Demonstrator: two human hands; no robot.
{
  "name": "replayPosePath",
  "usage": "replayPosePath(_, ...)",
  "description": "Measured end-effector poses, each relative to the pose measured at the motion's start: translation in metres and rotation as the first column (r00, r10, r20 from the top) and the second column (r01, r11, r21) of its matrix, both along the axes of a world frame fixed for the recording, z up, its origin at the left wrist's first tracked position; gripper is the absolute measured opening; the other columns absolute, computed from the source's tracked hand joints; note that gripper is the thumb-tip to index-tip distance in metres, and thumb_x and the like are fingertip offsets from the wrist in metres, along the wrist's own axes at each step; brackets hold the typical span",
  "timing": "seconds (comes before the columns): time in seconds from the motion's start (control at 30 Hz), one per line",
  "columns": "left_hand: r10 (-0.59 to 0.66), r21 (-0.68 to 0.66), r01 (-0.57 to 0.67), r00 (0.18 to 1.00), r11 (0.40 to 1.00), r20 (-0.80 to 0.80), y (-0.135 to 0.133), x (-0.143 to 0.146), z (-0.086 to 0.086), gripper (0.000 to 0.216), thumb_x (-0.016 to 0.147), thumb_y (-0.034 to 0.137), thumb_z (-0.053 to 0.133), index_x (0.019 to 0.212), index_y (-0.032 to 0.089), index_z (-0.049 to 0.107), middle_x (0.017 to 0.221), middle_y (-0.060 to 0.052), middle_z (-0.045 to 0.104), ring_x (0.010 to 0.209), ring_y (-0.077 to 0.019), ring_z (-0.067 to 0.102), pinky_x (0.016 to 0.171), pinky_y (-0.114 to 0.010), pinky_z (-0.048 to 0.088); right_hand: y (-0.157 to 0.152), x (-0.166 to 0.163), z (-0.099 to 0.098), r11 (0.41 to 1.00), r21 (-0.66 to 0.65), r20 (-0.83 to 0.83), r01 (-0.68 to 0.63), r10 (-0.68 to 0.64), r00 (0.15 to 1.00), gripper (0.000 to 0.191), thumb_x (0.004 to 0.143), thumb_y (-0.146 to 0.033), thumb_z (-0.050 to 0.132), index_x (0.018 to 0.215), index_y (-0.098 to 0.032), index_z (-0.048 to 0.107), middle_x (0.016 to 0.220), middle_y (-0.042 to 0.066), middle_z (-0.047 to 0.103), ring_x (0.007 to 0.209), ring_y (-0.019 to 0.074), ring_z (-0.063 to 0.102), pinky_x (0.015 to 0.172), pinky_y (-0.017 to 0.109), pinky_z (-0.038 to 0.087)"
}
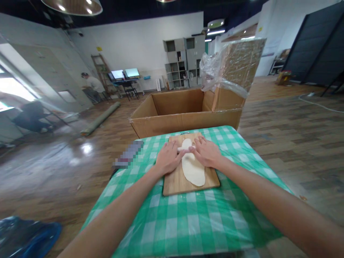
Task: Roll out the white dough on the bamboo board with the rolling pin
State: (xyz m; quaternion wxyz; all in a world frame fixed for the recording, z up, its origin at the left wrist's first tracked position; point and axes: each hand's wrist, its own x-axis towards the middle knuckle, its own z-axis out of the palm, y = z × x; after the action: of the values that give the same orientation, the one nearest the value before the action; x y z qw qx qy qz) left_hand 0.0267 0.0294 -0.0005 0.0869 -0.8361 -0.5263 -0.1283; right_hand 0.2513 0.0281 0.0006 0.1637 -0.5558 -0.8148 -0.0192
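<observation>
On a wooden cutting board (174,181) lies a long, flat oval of pale dough (194,170). A short, pale rolling pin (186,149) crosses the dough near its far end. My left hand (169,156) is on the pin's left end and my right hand (206,151) on its right end. Both thumbs point inward along the pin and almost meet in the middle. Each hand's fingers lie over the pin and partly hide its ends.
The board rests on a table with a green-and-white checked cover (166,225). At the table's left edge is a blurred-out flat device (129,154). A large open cardboard box (185,120) stands just beyond the table. Far left, a person (94,84) sits by the wall.
</observation>
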Motion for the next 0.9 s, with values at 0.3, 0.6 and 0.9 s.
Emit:
replayPosePath(0.3, 0.016, 0.033, -0.015, 1.0, 0.999, -0.024, -0.08, -0.001, -0.002, 0.072, 0.103, 0.055, 0.034, 0.154, 0.005, 0.035, 0.159, -0.022, 0.043, 0.15, -0.0327, 0.037, 0.124, -0.05, 0.027, -0.063, 0.014, -0.002, 0.987, 0.051, 0.034, -0.15, 0.148, 0.988, 0.088, 0.102, -0.07, 0.021, 0.158, -0.004, 0.037, 0.164, 0.021, 0.032, 0.154, 0.035, 0.027, 0.125, 0.051, 0.02)
replayPosePath(0.6, 0.075, 0.001, -0.075, 0.997, 0.997, -0.017, -0.075, 0.005, -0.003, 0.073, 0.103, 0.056, 0.03, 0.153, 0.003, 0.037, 0.157, -0.023, 0.045, 0.149, -0.0343, 0.039, 0.125, -0.052, 0.027, -0.026, 0.024, 0.011, 0.957, -0.052, 0.027, -0.286, 0.288, 0.957, 0.087, 0.103, -0.07, 0.018, 0.157, -0.006, 0.04, 0.162, 0.019, 0.039, 0.153, 0.033, 0.03, 0.125, 0.049, 0.022)
replayPosePath(0.9, 0.193, -0.121, -0.187, 0.981, 0.975, 0.035, 0.0, -0.006, -0.001, 0.065, 0.106, 0.055, 0.019, 0.154, 0.017, 0.04, 0.157, -0.014, 0.049, 0.148, -0.0291, 0.041, 0.121, -0.046, 0.033, 0.07, -0.003, 0.012, 0.959, -0.142, 0.017, -0.246, 0.251, 0.968, 0.085, 0.102, -0.069, 0.007, 0.159, -0.015, 0.04, 0.167, 0.014, 0.03, 0.156, 0.0336, 0.02, 0.125, 0.052, 0.016)
